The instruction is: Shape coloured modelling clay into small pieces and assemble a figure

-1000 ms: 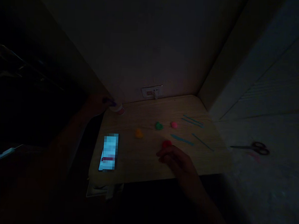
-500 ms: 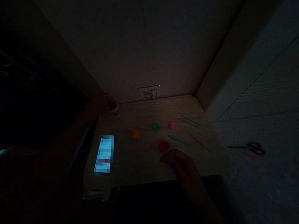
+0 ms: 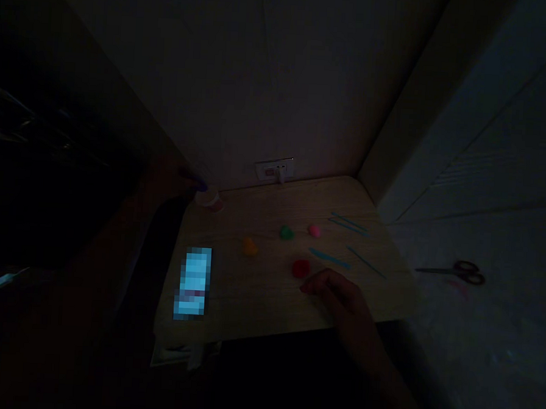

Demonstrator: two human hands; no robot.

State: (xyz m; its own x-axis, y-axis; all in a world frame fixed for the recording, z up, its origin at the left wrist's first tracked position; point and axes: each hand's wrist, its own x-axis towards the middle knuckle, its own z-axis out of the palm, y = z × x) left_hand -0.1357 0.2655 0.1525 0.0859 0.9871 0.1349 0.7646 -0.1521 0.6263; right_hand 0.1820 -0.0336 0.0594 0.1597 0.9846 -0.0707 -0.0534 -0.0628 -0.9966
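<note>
At the table's far left corner, my left hand [image 3: 172,178] is closed on a small purple piece [image 3: 201,184], too dark to make out in kind. The piece is just above a white and pink tub [image 3: 210,199]. My right hand [image 3: 336,294] is low over the table's front half, fingers loosely curled and nothing visible in them. Just beyond its fingertips, apart from them, lies a red lump of modelling clay [image 3: 301,268]. An orange lump [image 3: 249,246], a green lump [image 3: 287,233] and a pink lump [image 3: 314,230] lie farther back.
A blue modelling knife [image 3: 329,257] and several thin blue sticks [image 3: 366,262] lie on the right of the wooden table [image 3: 259,301]. At the left lies a lit phone [image 3: 193,283]. Scissors [image 3: 452,271] are beyond the right edge. A wall socket [image 3: 275,169] holds a plug.
My right hand has drawn back from the red lump, which now lies in full view. My left hand has lifted slightly from the tub with the purple piece. The view has shifted a little.
</note>
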